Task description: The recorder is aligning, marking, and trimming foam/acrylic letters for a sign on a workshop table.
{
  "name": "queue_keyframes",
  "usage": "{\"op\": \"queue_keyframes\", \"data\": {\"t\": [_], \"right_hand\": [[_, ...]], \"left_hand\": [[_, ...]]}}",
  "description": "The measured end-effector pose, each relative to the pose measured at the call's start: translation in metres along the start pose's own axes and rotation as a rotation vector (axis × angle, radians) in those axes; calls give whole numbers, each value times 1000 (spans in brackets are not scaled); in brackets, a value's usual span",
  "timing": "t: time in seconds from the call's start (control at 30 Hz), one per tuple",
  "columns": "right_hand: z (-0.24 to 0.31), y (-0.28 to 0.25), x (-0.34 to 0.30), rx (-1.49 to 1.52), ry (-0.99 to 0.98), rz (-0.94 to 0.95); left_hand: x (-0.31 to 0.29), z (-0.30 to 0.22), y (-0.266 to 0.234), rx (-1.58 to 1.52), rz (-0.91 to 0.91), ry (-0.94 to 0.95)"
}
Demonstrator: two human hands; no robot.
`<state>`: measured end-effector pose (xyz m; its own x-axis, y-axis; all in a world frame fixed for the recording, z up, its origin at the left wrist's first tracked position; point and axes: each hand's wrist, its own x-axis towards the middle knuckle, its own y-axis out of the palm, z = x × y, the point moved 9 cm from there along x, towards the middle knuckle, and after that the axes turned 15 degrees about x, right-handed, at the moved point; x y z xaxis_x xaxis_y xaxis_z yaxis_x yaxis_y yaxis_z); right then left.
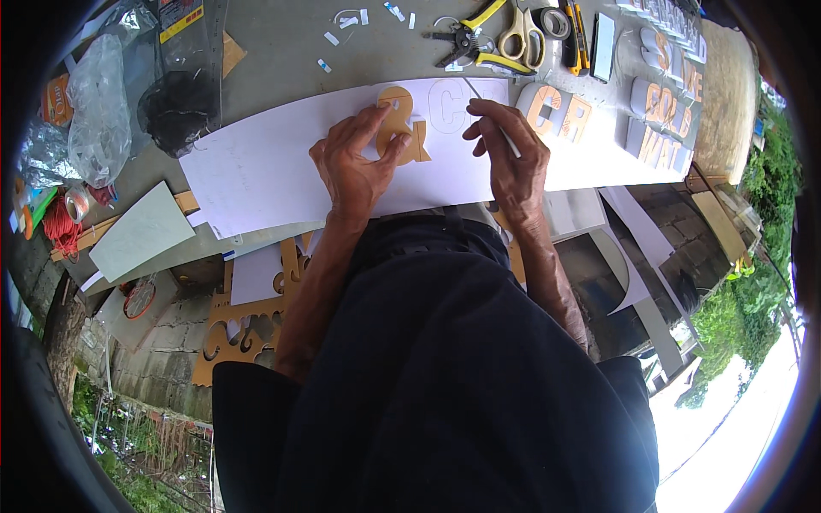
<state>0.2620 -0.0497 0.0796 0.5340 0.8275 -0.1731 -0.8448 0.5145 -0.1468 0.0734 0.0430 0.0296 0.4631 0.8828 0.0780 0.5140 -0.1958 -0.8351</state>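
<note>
A gold ampersand cutout (393, 122) lies on a long white sheet (265, 162). My left hand (353, 162) holds it from the left, the thumb and fingertips on its face and edge. In my right hand (516, 162) is a slim white pen (510, 143), pinched between thumb and fingers, its tip pointing up and to the left. That hand hovers over or rests on the sheet; contact cannot be told. A drawn letter outline (446, 107) shows between the hands. Two gold-faced letter cutouts (541, 107) sit to the right of my right hand.
Yellow-handled cutting pliers (466, 41), scissors (522, 38), black tape (554, 23), a utility knife (577, 38) and a phone-like slab (603, 47) line the far side. Several raised letters (667, 107) stand at right. Plastic bags (98, 111) crowd the left. Gold offcuts (221, 342) hang below the edge.
</note>
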Motion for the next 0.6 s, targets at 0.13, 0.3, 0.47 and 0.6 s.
{"op": "queue_keyframes", "data": {"t": [0.13,0.3,0.47,0.6], "right_hand": [[-5,24,-10,-304,-242,89],[-34,46,-21,-340,-266,145],[-53,55,-19,-238,-160,127],[-58,55,-17,-195,-158,96]], "left_hand": [[1,-2,-2,-25,-14,-5],[-3,1,-2,-13,-20,-13],[-3,-2,-4,-19,-29,7],[-5,-2,-4,-15,-38,23]]}}
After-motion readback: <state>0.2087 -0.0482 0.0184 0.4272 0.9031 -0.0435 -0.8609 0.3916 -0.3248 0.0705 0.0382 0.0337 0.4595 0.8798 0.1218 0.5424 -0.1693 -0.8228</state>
